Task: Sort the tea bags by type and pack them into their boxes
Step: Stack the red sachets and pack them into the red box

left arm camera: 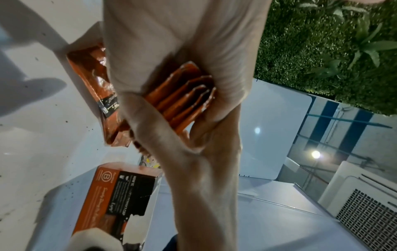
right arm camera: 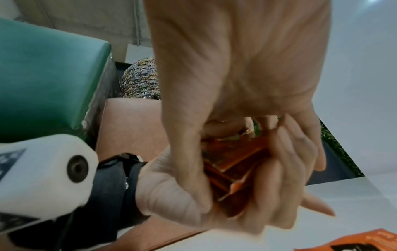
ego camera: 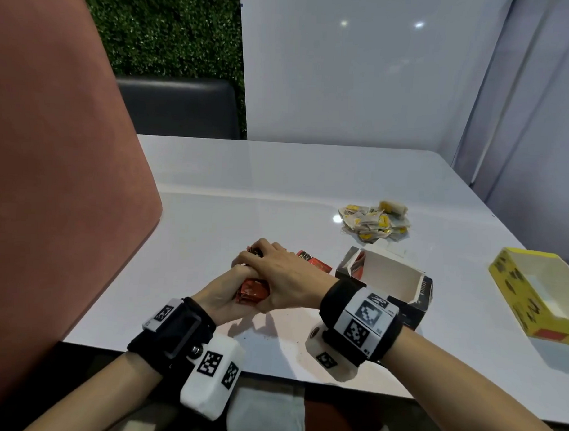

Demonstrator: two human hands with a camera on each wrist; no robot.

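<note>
Both wrist cameras sit at the near edge of the glossy white table (ego camera: 214,167), and just beyond them the left hand (ego camera: 224,294) is clenched around a squared-up stack of orange-red foil tea-bag sachets (ego camera: 253,291), thumb on one face and fingers curled round the other. The right hand (ego camera: 274,273) lies over the top of it, fingers bent down onto the far end of the bundle, apparently pressing the edges flush (how firmly it grips I cannot tell). In the left wrist view the sachet edges (left arm camera: 184,95) fan slightly, crinkled and shiny. Their destination, the open black-and-orange cardboard box (ego camera: 387,283), stands just to the right of the hands, its mouth upward and its long axis running right and slightly near; the right hand is nearer it. One more orange sachet (ego camera: 314,261) lies flat between hands and box. Farther right, a heap of white-and-yellow paper tea bags (ego camera: 375,223) waits beside an open yellow box (ego camera: 513,281).
</note>
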